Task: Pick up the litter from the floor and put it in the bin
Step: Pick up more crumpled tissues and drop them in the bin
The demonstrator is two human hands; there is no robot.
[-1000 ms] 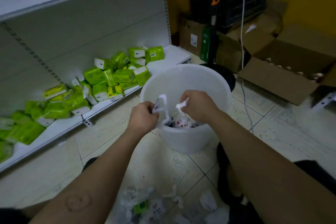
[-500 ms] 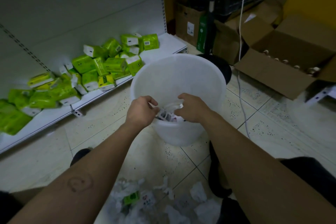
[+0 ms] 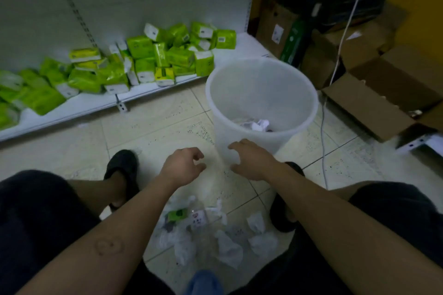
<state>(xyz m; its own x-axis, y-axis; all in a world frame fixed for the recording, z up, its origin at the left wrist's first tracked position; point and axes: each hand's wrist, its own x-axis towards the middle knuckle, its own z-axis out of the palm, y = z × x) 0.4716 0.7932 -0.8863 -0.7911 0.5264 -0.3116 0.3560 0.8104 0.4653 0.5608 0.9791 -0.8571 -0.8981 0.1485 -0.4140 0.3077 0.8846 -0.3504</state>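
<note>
Take the white bin [image 3: 261, 103] as your landmark: it stands upright on the tiled floor [image 3: 155, 132], and a few crumpled white scraps [image 3: 257, 124] already lie at its bottom. Your left hand [image 3: 182, 169] hangs in the air on the near side of the bin, just off its near-left wall, with the fingers loosely curled and nothing in them. Your right hand [image 3: 251, 160] is beside it, in front of the bin's near wall, fingers spread and bent, also empty; whether it touches the plastic, you cannot tell from this view. The two hands are close together but apart. The litter [image 3: 211, 235] you are after lies on the floor nearer to you than the bin, between your feet: crumpled white paper and clear wrappers, with a small green packet [image 3: 177, 214] and a white label with red print among them. Your left shoe [image 3: 123, 170] sits to the near-left of the bin, your right shoe [image 3: 282, 213] near its base on the near-right. To the left of the bin a low white shelf [image 3: 96, 103] carries a heap of green tissue packs [image 3: 155, 60]; to its right are open cardboard boxes [image 3: 374, 93], and a white cable [image 3: 323, 141] runs down past the bin's right side.
</note>
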